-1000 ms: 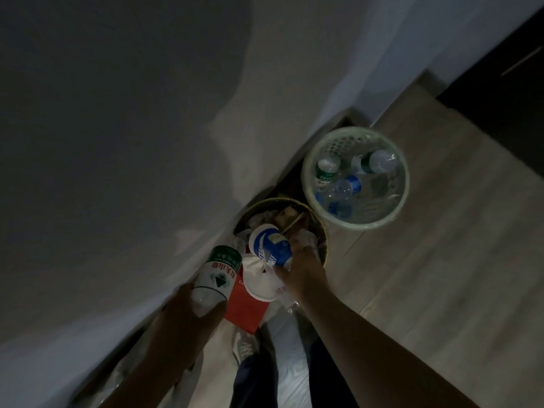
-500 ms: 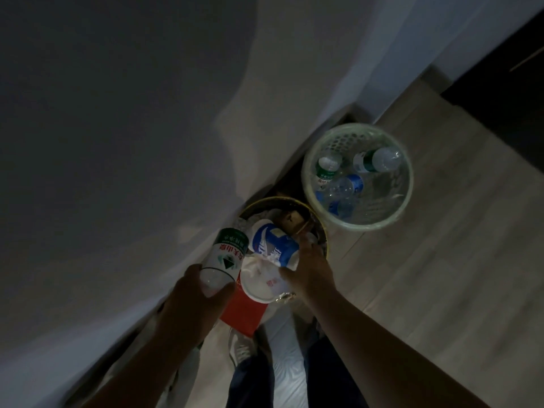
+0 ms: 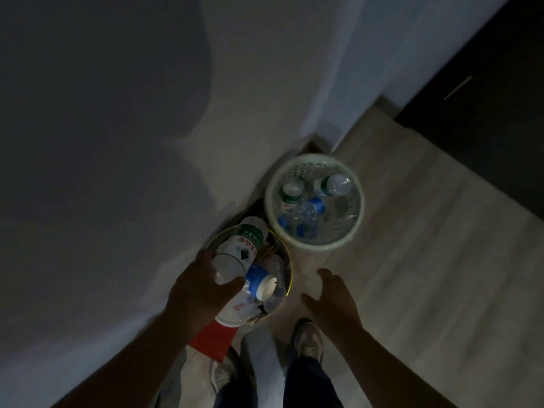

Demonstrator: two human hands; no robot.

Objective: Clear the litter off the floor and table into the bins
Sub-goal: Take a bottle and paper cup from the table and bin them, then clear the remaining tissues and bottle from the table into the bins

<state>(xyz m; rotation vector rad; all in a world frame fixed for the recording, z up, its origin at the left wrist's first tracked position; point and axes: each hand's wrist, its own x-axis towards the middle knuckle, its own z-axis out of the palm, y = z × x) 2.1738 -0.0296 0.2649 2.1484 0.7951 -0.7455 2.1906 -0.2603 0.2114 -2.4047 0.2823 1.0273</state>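
With the left hand (image 3: 203, 287) in a full grip on a green-label bottle (image 3: 242, 245) over the heaped yellow-rimmed bin (image 3: 290, 275) (right hand (image 3: 332, 298) spread, empty), letting go there could roll it onto the floor (image 3: 412, 260).

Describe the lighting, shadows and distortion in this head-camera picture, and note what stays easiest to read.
Head view: dim, a broad soft shadow across the wall; colours muted. Head view: brightest are the rim of the white bin and the green-labelled bottle gripped by the left hand; the right hand, open, looks soft-edged. Head view: wide-angle lens makes wall edges and floorboards splay.
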